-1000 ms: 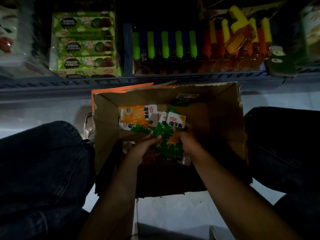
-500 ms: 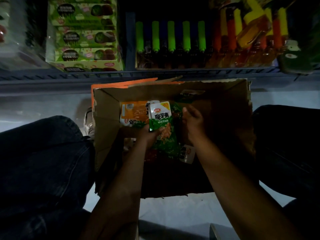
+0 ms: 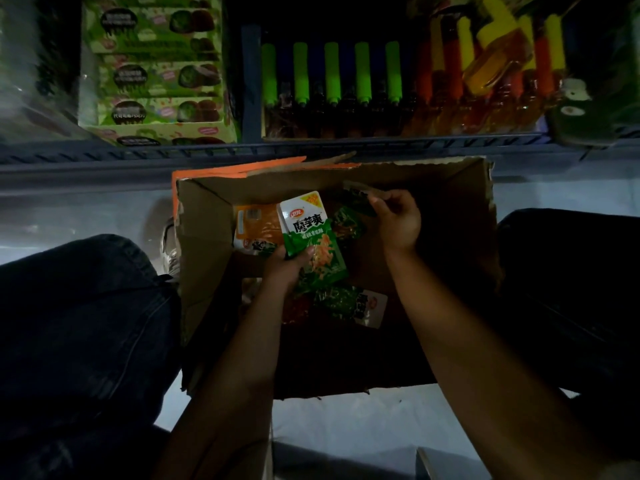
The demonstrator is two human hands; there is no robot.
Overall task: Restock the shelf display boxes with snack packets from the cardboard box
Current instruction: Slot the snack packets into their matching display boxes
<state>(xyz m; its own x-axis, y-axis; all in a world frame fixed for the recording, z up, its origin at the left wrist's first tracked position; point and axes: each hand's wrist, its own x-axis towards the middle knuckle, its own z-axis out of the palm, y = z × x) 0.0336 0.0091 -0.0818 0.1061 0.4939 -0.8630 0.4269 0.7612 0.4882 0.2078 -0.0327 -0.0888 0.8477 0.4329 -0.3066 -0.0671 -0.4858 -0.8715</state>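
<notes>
The dark right half of the cardboard box (image 3: 450, 237) hides whatever lies inside it. The left hand (image 3: 285, 268) covers the lower corner of the green snack packet (image 3: 311, 233), and packets beneath it are too dim to read. The shelf's green display boxes (image 3: 152, 67) are blurred and cut off by the top edge.

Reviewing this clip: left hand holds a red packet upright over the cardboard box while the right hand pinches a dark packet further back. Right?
Not quite. In the head view, the packet gripped by the left hand is green and white, not red. It is over the cardboard box, and the right hand pinches a dark packet further back.
</notes>
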